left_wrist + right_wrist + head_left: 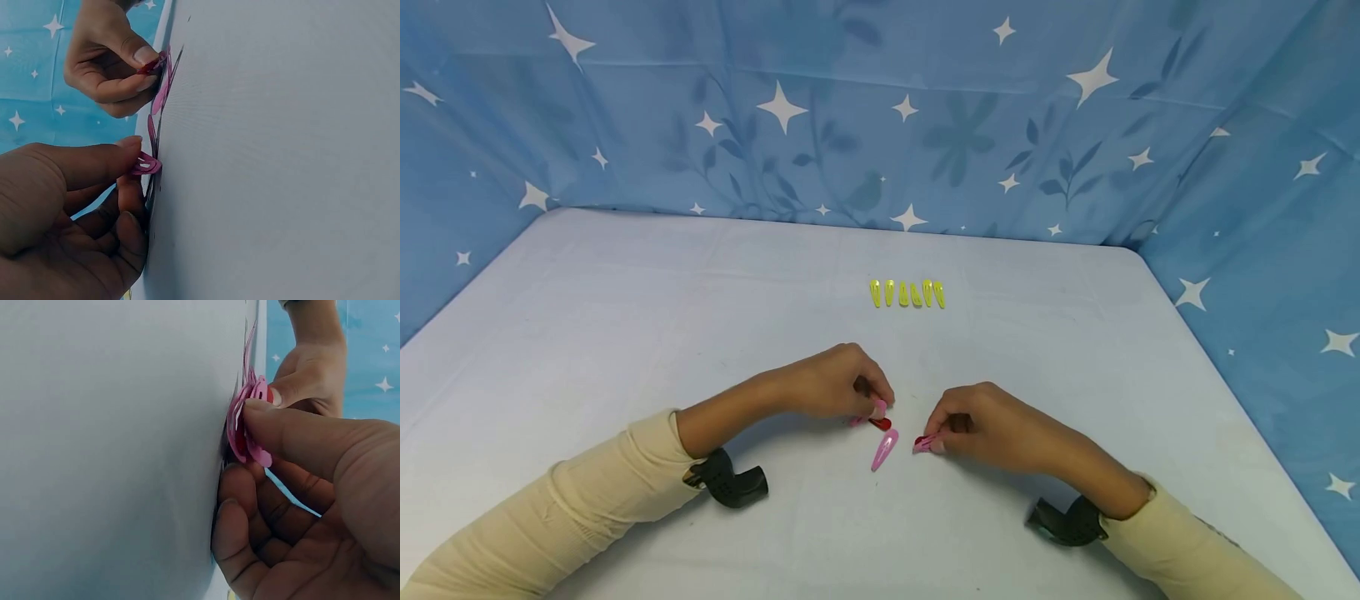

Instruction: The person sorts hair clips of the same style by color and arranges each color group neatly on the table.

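Near the middle of the table, my left hand pinches a pink snap hair clip between thumb and finger. A red hair clip and more pink lie just under those fingertips; whether they are held cannot be told. To the right, my right hand pinches several hair clips together, with pink clips and a red clip showing at its fingertips. Between the two hands a single pink hair clip lies flat on the cloth. My fingers partly hide the held clips.
Farther back, several yellow hair clips lie side by side in a row on the white table. A blue curtain with white stars stands behind and beside the table. Black wrist devices sit under both forearms.
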Demonstrator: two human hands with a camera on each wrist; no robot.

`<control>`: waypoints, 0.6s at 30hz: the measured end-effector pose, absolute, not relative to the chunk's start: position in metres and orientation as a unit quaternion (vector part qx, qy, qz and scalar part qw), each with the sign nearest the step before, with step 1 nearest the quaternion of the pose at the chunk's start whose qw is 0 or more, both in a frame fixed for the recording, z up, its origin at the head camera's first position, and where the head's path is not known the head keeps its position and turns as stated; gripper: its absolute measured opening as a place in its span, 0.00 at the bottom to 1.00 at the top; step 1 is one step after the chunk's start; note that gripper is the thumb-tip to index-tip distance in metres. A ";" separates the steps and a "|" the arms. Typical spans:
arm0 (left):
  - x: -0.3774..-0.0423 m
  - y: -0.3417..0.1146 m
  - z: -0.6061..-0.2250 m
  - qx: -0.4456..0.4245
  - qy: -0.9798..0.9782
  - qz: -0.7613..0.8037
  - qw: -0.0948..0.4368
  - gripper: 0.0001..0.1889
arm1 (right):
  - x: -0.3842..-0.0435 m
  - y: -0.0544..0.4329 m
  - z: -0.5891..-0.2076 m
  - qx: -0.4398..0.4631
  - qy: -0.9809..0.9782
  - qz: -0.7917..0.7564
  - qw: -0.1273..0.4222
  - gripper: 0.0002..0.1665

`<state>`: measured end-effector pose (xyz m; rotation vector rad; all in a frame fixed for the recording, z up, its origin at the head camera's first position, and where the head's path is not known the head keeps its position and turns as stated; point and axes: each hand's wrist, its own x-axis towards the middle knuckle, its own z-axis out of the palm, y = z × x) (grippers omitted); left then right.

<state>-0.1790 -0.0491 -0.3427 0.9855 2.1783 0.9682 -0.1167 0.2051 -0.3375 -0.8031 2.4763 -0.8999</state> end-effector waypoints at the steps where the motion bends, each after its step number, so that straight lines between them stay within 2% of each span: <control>1: -0.179 -0.050 -0.343 0.363 0.811 0.366 0.277 0.08 | -0.117 0.205 -0.337 -0.283 0.882 -0.323 0.194 0.04; 9: -0.183 -0.050 -0.338 0.346 0.800 0.405 0.275 0.08 | -0.122 0.208 -0.335 -0.271 0.884 -0.335 0.182 0.02; 18: -0.187 -0.045 -0.335 0.334 0.794 0.440 0.253 0.09 | -0.130 0.211 -0.333 -0.252 0.893 -0.332 0.167 0.09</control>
